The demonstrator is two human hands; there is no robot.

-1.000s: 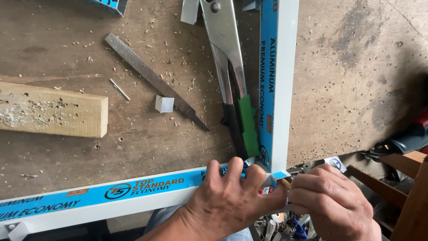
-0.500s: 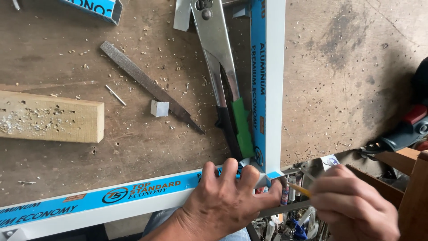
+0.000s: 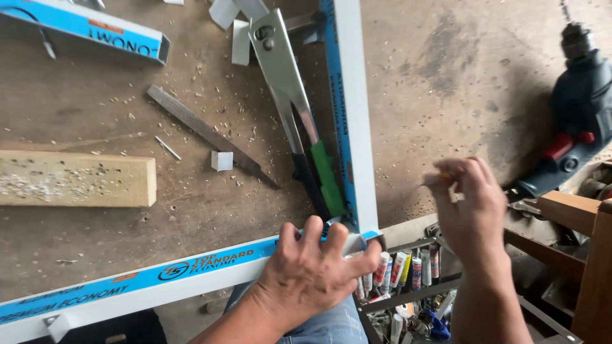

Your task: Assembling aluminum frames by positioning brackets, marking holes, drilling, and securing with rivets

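My left hand (image 3: 312, 267) presses down on the corner where two white aluminium profiles with blue film meet: one runs along the near table edge (image 3: 146, 280), the other goes away from me (image 3: 347, 114). My right hand (image 3: 468, 204) is raised to the right of that corner, above the table edge, fingers pinched on a small pencil-like thing with an orange tip (image 3: 441, 178). It is blurred. A hand riveter (image 3: 287, 83) with green and black grips lies beside the upright profile.
A flat file (image 3: 204, 134), a small white block (image 3: 222, 160), a nail (image 3: 169, 148) and a wooden block (image 3: 76, 178) lie on the dusty table. Another blue-filmed profile (image 3: 95, 28) is at the far left. A blue power drill (image 3: 574, 108) lies at right. Sealant tubes (image 3: 401, 271) fill a rack below.
My right hand has lifted away from the frame corner, up and to the right, with the small pencil-like thing. The left hand stays on the corner. The view shifted, showing the drill.
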